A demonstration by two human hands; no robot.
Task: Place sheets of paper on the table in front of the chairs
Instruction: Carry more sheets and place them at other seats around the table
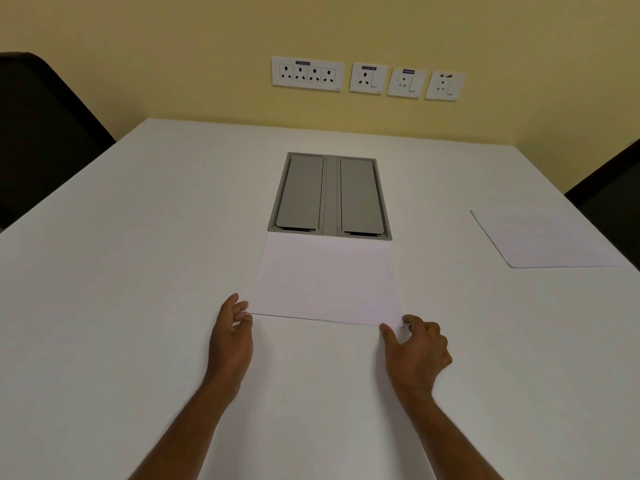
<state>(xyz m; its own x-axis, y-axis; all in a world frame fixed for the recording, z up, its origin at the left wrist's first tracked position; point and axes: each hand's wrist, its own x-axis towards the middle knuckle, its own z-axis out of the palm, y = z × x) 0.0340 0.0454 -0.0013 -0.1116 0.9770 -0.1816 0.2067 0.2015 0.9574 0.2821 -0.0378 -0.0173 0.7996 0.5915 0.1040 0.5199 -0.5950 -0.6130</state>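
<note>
A thin stack of white paper sheets (327, 282) lies in the middle of the white table (138, 254), its far edge against the grey cable box. My left hand (231, 344) pinches the stack's near left corner between thumb and fingers. My right hand (417, 351) grips the near right corner, thumb under the edge. One single sheet (547, 239) lies flat at the table's right edge, in front of a black chair (609, 199). Another black chair (41, 133) stands at the left side.
A grey double-lid cable box (330, 195) is set into the table centre. Wall sockets (367, 77) line the yellow wall behind the table's far edge.
</note>
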